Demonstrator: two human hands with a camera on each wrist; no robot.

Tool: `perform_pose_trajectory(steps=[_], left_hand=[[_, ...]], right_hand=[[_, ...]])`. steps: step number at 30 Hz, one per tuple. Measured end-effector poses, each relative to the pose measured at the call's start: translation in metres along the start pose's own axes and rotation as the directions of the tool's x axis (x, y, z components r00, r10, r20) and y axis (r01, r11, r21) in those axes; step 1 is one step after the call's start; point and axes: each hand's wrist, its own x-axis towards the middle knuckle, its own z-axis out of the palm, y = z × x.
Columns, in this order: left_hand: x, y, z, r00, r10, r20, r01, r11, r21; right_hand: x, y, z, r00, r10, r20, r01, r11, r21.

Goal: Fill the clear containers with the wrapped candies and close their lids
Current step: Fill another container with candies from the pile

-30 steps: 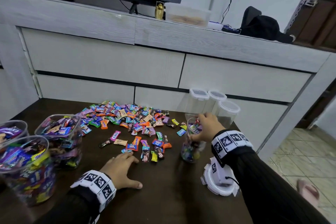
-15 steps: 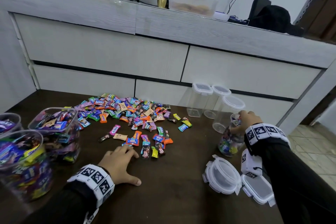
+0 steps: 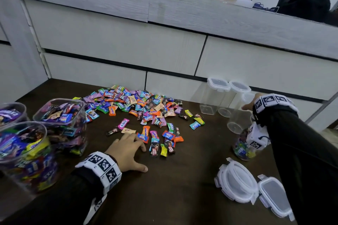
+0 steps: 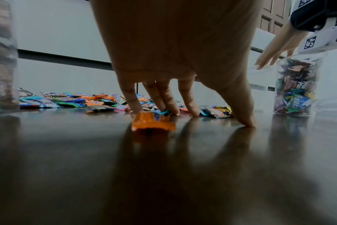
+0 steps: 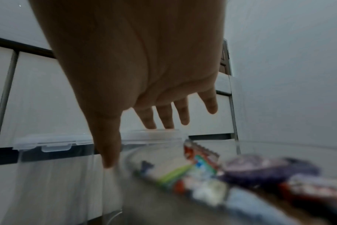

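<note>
Wrapped candies (image 3: 146, 113) lie in a loose pile on the dark table (image 3: 173, 197). My left hand (image 3: 133, 150) rests on the table at the pile's near edge, fingers straight, their tips touching an orange candy (image 4: 153, 123). My right hand (image 3: 249, 104) is open with spread fingers just above the lid of an empty round clear container (image 3: 237, 120). It holds nothing. A small candy-filled jar (image 3: 242, 149) stands lidless below my right wrist. A loose round lid (image 3: 236, 181) and a loose square lid (image 3: 274, 193) lie at the near right.
Two more empty lidded containers (image 3: 214, 97) stand at the back right against the white drawer unit (image 3: 118, 38). Three open containers full of candies (image 3: 62, 115) crowd the table's left edge. The table's right edge is just past the loose lids.
My right hand carried the small filled jar from the table's middle to the right, let it go, and now reaches over the empty round container. The left hand stayed almost in place.
</note>
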Motion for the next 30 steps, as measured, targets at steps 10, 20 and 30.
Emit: perform_pose_trajectory(steps=[10,20,30], left_hand=[[0.008,-0.003,-0.004,0.999,0.015,0.032,-0.015,1.0,0.019],[-0.003,0.001,-0.011,0.996,0.06,-0.064,-0.064,0.995,-0.073],[-0.023,0.032,-0.029,0.942,0.289,-0.17,-0.335,0.795,-0.506]], right_hand=[[-0.007,-0.021,0.003,0.97,-0.159,-0.183,0.122,0.972,-0.199],[-0.091,-0.078,0.014,0.911,-0.399,0.107,0.395,0.762,-0.513],[-0.213,-0.11,0.034,0.658,-0.708,0.257,0.752,0.6,-0.271]])
